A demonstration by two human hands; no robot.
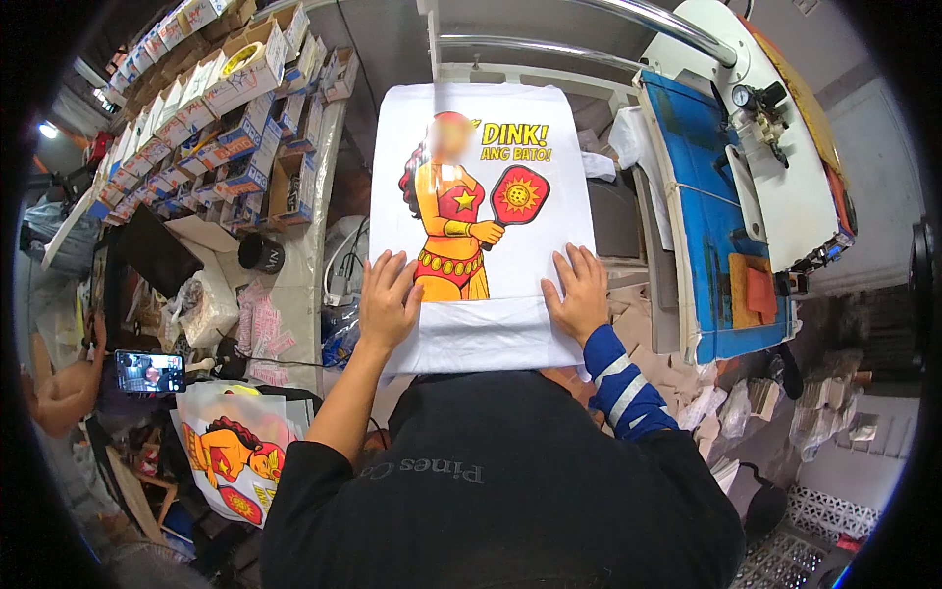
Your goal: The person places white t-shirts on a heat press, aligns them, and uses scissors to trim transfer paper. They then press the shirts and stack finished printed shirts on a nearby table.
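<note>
Left hand (391, 299) and right hand (580, 293) lie flat, fingers apart, near side edges of white cloth (481, 339); uneven pull could crease the print (457, 204).

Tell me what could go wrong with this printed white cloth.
The left hand lies close to the printed figure, so it might rub or smudge it. The white cloth is creased below the figure; if the right hand pulls unevenly, it could skew.
</note>
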